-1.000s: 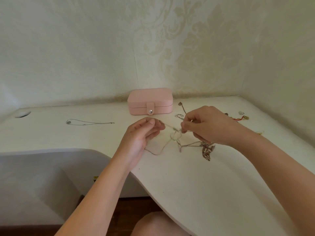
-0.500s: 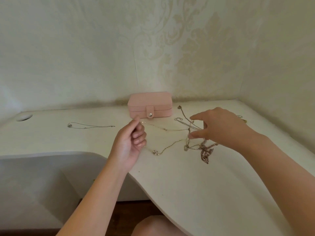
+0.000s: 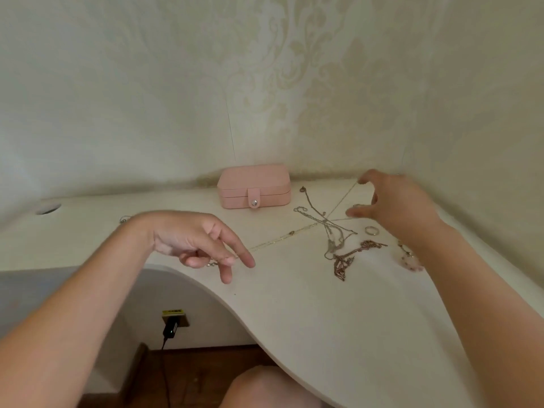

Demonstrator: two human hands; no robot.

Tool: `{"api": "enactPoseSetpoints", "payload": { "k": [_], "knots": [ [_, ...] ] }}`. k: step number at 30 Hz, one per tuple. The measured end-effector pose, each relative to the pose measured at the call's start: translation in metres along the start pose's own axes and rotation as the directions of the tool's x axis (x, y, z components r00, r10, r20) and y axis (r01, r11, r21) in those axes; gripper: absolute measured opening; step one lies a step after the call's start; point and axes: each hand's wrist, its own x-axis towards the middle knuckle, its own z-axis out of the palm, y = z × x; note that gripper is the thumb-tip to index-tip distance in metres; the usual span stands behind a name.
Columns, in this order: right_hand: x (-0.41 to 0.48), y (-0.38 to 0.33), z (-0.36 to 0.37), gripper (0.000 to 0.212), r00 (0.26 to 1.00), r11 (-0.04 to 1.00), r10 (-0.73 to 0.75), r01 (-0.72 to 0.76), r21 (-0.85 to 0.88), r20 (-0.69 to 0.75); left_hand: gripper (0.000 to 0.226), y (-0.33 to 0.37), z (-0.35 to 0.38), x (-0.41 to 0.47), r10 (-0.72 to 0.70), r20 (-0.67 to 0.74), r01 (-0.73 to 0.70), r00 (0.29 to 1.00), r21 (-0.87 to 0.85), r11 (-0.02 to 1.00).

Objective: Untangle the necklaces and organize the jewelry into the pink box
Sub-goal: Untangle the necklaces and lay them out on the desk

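Note:
The closed pink box (image 3: 254,187) stands at the back of the white desk (image 3: 294,304). A thin gold chain (image 3: 276,240) runs taut across the desk between my hands. My left hand (image 3: 197,241) pinches its near end by the desk's front edge, two fingers pointing down. My right hand (image 3: 391,207) hovers at the back right, curled in a C, with the chain's two far strands held at its index fingertip and thumb. Between the hands lies a tangle of silver necklaces (image 3: 332,237), which the chain crosses. A rose-gold chain (image 3: 344,260) trails in front of it.
A small ring (image 3: 371,230) lies beside my right hand, and a pale pink piece (image 3: 412,262) shows under my right forearm. Another necklace (image 3: 125,219) peeks out behind my left wrist. A round cable hole (image 3: 47,208) sits far left. The desk edge curves inward; walls close the corner.
My left hand has drawn the chain's end down toward the front edge. My right hand has moved back and to the right, and the gold chain is now stretched taut out of the tangle.

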Motion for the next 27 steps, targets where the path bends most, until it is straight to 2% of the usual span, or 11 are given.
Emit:
{"api": "enactPoseSetpoints", "payload": {
  "k": [2,4,6,9,12,15,18,22,25,27],
  "knots": [
    [0.000,-0.001,-0.002,0.027,0.992,0.998,0.032,-0.039,-0.055,-0.124,0.054,0.023,0.000,-0.004,-0.113,0.018,0.108,0.993,0.179,0.978],
    [0.000,-0.001,-0.003,0.014,0.986,0.993,0.065,-0.079,-0.088,-0.153,0.073,0.040,0.002,-0.005,-0.165,-0.036,0.169,0.986,0.285,0.943],
    [-0.001,-0.003,-0.002,0.028,0.990,0.994,0.085,-0.091,-0.054,-0.116,0.087,0.048,0.002,-0.004,-0.145,-0.146,0.184,0.979,0.304,0.935],
    [-0.004,-0.015,0.004,0.065,0.996,1.000,0.017,-0.016,0.002,-0.092,0.105,0.053,0.000,-0.001,-0.017,-0.344,0.162,0.939,0.398,0.903],
    [-0.012,-0.033,0.014,0.093,0.996,0.994,-0.077,0.073,-0.079,-0.039,0.098,0.056,0.000,0.006,0.110,-0.469,0.123,0.876,0.438,0.890],
    [-0.016,-0.042,0.022,0.105,0.993,0.987,-0.120,0.121,-0.110,0.011,0.096,0.055,0.002,0.015,0.169,-0.488,0.078,0.856,0.447,0.891],
    [-0.012,-0.037,0.019,0.099,0.997,0.990,-0.078,0.078,-0.115,0.007,0.100,0.051,-0.001,0.023,0.163,-0.477,0.075,0.864,0.441,0.894],
    [-0.008,-0.025,0.014,0.072,0.997,0.990,-0.003,-0.008,-0.140,-0.079,0.116,0.041,-0.010,0.033,0.132,-0.447,0.097,0.885,0.453,0.886],
    [-0.007,-0.022,0.016,0.057,0.994,0.987,-0.012,-0.005,-0.162,-0.105,0.115,0.032,-0.010,0.042,0.142,-0.448,0.073,0.883,0.428,0.901],
    [-0.007,-0.021,0.017,0.057,0.992,0.989,-0.037,0.019,-0.149,-0.120,0.111,0.023,-0.006,0.047,0.145,-0.444,0.053,0.884,0.404,0.913]
  ]
}}
